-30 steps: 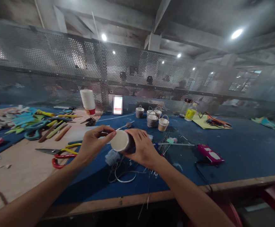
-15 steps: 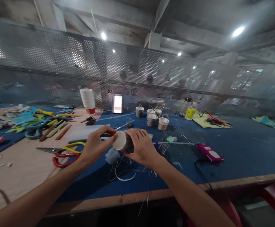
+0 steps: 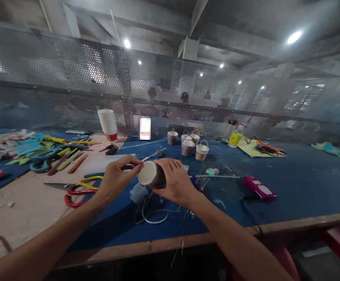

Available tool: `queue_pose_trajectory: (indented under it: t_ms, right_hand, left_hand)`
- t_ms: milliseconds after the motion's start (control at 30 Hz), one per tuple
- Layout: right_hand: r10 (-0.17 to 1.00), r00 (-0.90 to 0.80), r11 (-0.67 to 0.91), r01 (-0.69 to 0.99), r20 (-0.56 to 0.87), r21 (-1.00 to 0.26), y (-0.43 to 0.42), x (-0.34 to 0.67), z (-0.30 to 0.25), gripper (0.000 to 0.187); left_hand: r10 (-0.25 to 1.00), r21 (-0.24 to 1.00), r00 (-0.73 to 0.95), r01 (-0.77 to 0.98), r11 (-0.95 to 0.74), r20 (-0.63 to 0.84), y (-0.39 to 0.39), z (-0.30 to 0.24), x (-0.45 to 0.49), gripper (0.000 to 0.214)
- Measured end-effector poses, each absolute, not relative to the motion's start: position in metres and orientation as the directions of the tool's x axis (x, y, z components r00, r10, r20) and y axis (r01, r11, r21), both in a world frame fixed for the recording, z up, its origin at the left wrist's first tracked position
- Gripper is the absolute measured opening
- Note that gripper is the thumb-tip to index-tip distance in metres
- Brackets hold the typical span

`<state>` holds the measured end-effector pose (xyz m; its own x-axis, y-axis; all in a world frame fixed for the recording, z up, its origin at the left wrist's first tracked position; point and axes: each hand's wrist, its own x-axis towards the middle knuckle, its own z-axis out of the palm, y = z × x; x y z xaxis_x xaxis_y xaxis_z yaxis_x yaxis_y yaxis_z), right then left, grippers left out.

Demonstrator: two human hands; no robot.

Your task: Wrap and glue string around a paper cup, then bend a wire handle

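My right hand [image 3: 174, 181] is wrapped round a small paper cup [image 3: 149, 173] held on its side, its white bottom facing me. My left hand [image 3: 117, 176] pinches at the cup's left rim with thumb and fingertips pressed together. Both hands hover over the blue mat [image 3: 289, 187]. Below them lie a pale blue wound bundle [image 3: 138, 192] and loops of thin wire [image 3: 155, 212].
Red and yellow scissors [image 3: 78, 189] lie left of my hands. A stack of paper cups [image 3: 108, 124] stands further back, with several small finished baskets [image 3: 189, 145] behind. A pink tool [image 3: 259, 188] with a cord lies to the right. A perforated metal screen [image 3: 70, 89] closes the bench's far side.
The cup and both hands have risen slightly and shifted a little; the left fingers stay pinched at the cup's rim.
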<state>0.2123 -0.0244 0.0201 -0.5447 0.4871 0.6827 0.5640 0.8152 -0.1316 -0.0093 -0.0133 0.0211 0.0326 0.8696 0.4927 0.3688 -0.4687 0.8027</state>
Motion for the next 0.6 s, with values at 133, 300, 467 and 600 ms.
queue_pose_trajectory:
  t_ms: [133, 300, 467, 600]
  right_hand:
    - [0.449, -0.572, 0.825, 0.561, 0.687, -0.072, -0.0241, 0.2108, 0.0181, 0.060]
    - [0.481, -0.529, 0.797, 0.596, 0.699, -0.097, -0.0244, 0.2108, 0.0187, 0.064]
    - [0.496, -0.476, 0.773, 0.622, 0.726, -0.121, -0.0252, 0.2134, 0.0220, 0.063]
    - [0.478, -0.495, 0.781, 0.618, 0.726, -0.094, -0.0252, 0.2142, 0.0224, 0.065]
  left_hand:
    - [0.858, 0.777, 0.004, 0.423, -0.466, 0.513, -0.0131, 0.0182, -0.0075, 0.016]
    - [0.884, 0.825, 0.004, 0.357, -0.438, 0.468, -0.0179, 0.0213, -0.0037, 0.023]
    - [0.921, 0.903, -0.016, 0.201, -0.379, 0.390, -0.0209, 0.0268, -0.0032, 0.024]
    - [0.941, 0.931, -0.017, 0.154, -0.332, 0.338, -0.0176, 0.0262, -0.0056, 0.024]
